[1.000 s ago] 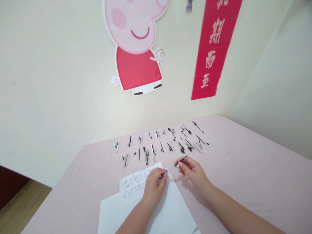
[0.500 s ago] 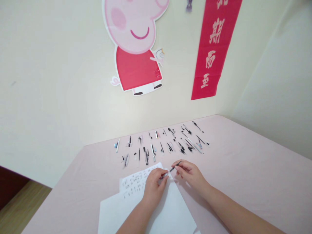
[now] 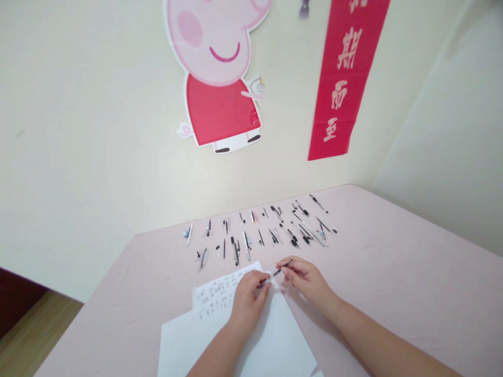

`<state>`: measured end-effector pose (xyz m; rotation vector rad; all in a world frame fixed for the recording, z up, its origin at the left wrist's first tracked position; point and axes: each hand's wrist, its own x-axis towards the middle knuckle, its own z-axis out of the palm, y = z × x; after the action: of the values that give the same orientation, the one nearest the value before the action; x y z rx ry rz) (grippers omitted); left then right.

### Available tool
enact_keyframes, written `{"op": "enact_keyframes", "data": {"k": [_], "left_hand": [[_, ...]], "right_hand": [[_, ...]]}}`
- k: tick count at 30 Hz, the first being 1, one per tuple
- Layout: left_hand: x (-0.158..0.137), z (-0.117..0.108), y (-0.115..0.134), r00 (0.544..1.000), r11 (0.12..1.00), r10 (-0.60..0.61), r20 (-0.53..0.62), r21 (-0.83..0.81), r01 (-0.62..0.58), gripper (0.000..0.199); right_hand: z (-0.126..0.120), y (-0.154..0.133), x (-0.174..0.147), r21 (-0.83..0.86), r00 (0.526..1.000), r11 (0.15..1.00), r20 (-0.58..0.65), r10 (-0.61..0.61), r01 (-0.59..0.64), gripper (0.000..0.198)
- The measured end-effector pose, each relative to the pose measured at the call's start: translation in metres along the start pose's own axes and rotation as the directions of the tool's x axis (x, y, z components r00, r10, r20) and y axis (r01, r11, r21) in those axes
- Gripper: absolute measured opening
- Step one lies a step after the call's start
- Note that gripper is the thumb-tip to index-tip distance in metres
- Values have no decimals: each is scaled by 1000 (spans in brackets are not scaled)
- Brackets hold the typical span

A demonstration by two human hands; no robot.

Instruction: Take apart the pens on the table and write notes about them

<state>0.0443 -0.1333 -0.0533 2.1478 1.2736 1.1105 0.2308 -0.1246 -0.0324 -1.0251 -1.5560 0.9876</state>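
Note:
My right hand (image 3: 308,281) pinches a thin dark pen refill (image 3: 287,264) between thumb and fingertips, above the right edge of the papers. The refill slants down toward my left hand (image 3: 248,298), which is closed over the white sheet. Between its thumb and fingers is a pale, see-through pen barrel (image 3: 266,280) with a dark end, mostly hidden by the fingers. The lower tip of the refill is very close to the barrel; I cannot tell whether they touch. Under my left hand lie a blank white sheet (image 3: 275,335) and a handwritten sheet (image 3: 212,293).
Two rows of pens and pen parts, with caps, refills and barrels, lie beyond my hands, among them a white pen (image 3: 190,234) and a black pen (image 3: 318,203). The pink-covered table (image 3: 393,272) meets a wall bearing a cartoon pig cutout (image 3: 223,110) and a red banner (image 3: 338,115).

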Motion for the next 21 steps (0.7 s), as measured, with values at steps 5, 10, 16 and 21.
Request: {"op": "enact_keyframes", "data": {"k": [5,10,16,21], "left_hand": [[0,0,0,1000,1000,-2,-7,-2,2,13],[1,0,0,1000,1000,7,-13,-6,-7,12],[2,-1,1,1000,1000,-4,-28,-16,4,12],[2,-3,3,999,1000,-26,-45,-13,26,12]], "right_hand": [[0,-2,1,18,1000,1000,7,-16,15,31],[0,-1,1,26,1000,1000,12,-17,17,33],[0,-2,1,29,1000,1000,23,-1,0,32],[-1,-1,1,23,1000,1000,20,-12,11,34]]}}
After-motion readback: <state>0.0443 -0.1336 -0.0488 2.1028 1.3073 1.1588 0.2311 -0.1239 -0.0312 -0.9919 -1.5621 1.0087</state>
